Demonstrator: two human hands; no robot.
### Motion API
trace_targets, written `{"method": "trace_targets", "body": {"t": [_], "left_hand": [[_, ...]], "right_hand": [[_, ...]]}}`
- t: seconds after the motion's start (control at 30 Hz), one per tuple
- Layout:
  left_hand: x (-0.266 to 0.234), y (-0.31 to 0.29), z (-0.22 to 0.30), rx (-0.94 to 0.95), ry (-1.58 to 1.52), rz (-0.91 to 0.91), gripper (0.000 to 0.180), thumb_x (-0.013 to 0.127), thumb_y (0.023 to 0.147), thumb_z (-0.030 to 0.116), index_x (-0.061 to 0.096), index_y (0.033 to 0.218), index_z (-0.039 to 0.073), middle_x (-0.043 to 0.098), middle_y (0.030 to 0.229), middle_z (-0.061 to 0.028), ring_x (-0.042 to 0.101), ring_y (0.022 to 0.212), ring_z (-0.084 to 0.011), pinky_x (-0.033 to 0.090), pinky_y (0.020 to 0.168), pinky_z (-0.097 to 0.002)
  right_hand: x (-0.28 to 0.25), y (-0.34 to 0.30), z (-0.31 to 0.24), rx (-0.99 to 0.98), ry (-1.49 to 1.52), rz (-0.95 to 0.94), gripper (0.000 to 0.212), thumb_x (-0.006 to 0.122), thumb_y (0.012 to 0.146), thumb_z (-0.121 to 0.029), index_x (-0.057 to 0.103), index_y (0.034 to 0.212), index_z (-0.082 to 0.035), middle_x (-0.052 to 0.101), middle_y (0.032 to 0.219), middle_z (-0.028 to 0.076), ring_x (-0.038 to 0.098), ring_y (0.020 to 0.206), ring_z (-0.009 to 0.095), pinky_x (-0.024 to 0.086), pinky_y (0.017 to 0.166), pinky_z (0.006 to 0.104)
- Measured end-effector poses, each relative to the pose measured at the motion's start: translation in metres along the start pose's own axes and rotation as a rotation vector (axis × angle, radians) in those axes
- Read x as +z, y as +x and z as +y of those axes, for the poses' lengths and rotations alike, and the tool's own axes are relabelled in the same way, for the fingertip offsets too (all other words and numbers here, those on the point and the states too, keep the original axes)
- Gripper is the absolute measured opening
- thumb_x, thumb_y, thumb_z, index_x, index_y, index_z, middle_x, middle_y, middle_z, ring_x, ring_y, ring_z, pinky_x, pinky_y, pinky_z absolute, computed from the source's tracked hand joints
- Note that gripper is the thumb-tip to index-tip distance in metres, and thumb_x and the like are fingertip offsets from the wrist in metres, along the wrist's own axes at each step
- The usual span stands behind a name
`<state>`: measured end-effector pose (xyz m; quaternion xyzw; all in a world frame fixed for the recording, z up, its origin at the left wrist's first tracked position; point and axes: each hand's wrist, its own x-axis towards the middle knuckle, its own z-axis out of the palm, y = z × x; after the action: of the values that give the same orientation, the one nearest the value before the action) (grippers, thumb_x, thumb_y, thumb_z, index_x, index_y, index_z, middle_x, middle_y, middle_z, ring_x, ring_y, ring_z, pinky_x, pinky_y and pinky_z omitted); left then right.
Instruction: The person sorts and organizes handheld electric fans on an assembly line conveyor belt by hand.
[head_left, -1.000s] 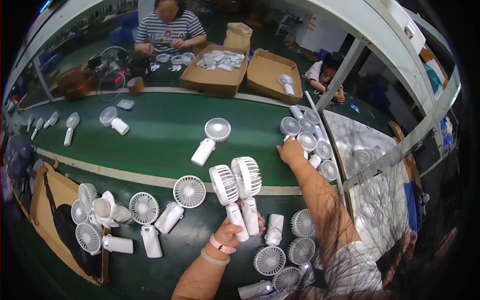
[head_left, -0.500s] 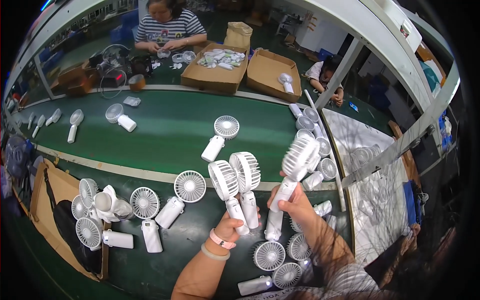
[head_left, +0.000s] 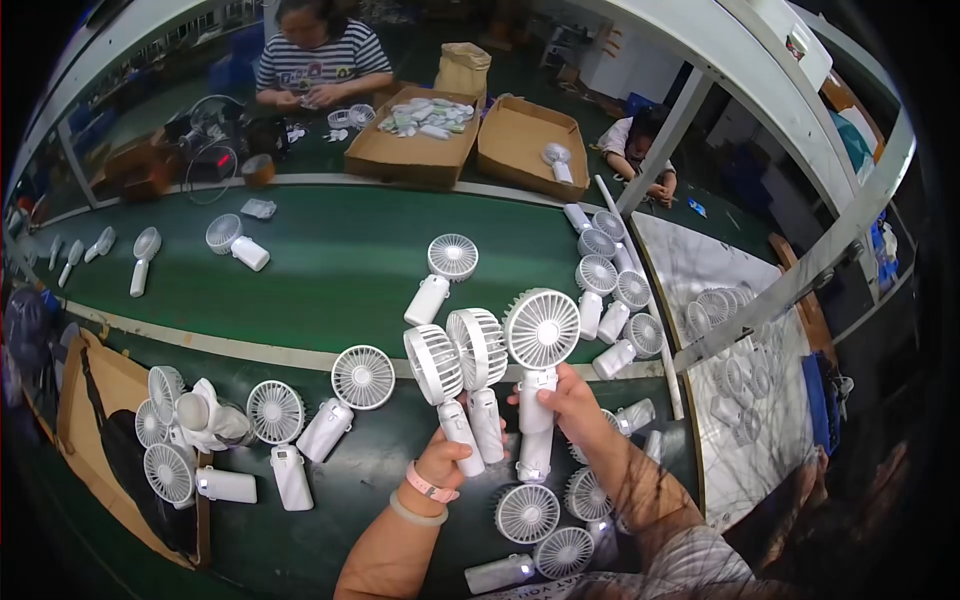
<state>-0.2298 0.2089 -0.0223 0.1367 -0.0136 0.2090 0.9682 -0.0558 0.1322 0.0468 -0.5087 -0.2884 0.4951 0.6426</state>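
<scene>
Near the view's six o'clock, the left hand (head_left: 445, 462) clasps two white fans (head_left: 476, 350) by their handles, fingers curled; at five o'clock the right hand (head_left: 577, 408) grips a third fan (head_left: 542, 348) by its handle, its round head at four o'clock; a loose fan (head_left: 435, 286) lies on the green surface (head_left: 330, 290), ten o'clock from that head

3 white fans (head_left: 480, 350), held roughly upright

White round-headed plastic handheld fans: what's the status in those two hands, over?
Left hand: closed on two white plastic fans. Right hand: holding a third white fan, grille face-on. Close by: loose white fans on the dark green table.
</scene>
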Motion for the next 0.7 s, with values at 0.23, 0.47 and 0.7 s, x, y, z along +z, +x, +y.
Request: {"method": "trace_targets", "body": {"t": [0.23, 0.47, 0.7], "left_hand": [[0.002, 0.001, 0.0, 0.043, 0.09, 0.037, 0.073, 0.066, 0.06, 0.006, 0.034, 0.125, 0.008, 0.052, 0.108, -0.0159, 0.055, 0.096, -0.0287, 0.049, 0.079, -0.046], [0.002, 0.004, -0.004, 0.068, 0.225, 0.122, 0.075, 0.067, 0.056, 0.005, 0.034, 0.123, 0.007, 0.051, 0.108, -0.0145, 0.053, 0.099, -0.0274, 0.049, 0.079, -0.0459], [0.009, 0.005, -0.009, 0.162, 0.391, 0.205, 0.071, 0.066, 0.054, 0.004, 0.039, 0.119, 0.003, 0.052, 0.106, -0.0116, 0.053, 0.097, -0.0251, 0.049, 0.079, -0.0421]], "right_hand": [[-0.006, 0.002, -0.001, 0.059, -0.054, 0.016, 0.041, 0.056, 0.076, -0.008, 0.041, 0.114, -0.003, 0.059, 0.093, 0.013, 0.061, 0.082, 0.024, 0.05, 0.075, 0.035], [-0.012, 0.005, 0.008, 0.021, -0.053, 0.045, 0.042, 0.059, 0.073, -0.006, 0.043, 0.112, -0.002, 0.06, 0.095, 0.013, 0.061, 0.081, 0.022, 0.05, 0.075, 0.0344], [-0.015, 0.008, 0.016, -0.011, -0.099, 0.062, 0.044, 0.059, 0.073, -0.004, 0.043, 0.114, -0.002, 0.06, 0.096, 0.01, 0.061, 0.084, 0.02, 0.049, 0.076, 0.0328]]}}
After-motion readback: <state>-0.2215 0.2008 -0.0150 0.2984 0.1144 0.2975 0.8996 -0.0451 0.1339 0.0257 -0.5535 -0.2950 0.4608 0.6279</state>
